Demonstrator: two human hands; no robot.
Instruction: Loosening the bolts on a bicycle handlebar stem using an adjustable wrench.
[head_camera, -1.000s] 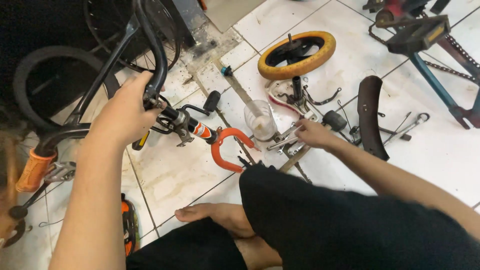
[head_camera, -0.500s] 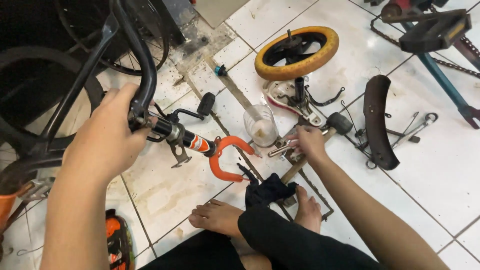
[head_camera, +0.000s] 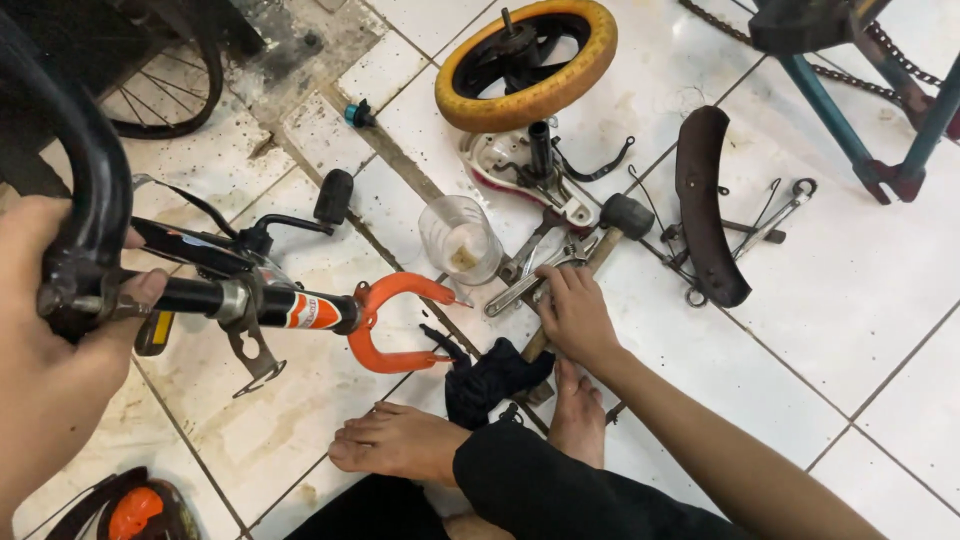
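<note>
The orange bike fork (head_camera: 395, 322) lies on the white floor (head_camera: 850, 300), between the two hands. The left hand (head_camera: 50, 330) grips tight around the black handlebar (head_camera: 85, 180) joined to it. A clear plastic cup (head_camera: 460, 238) nearby holds something small and tan. The right hand (head_camera: 575, 315), fingers curled down, touches the wrenches (head_camera: 530, 275) by the hammer (head_camera: 610, 235).

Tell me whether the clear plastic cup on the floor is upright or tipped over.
Upright. The clear cup stands on its base on the tiled floor, open mouth facing up, beside the wrenches.
</note>
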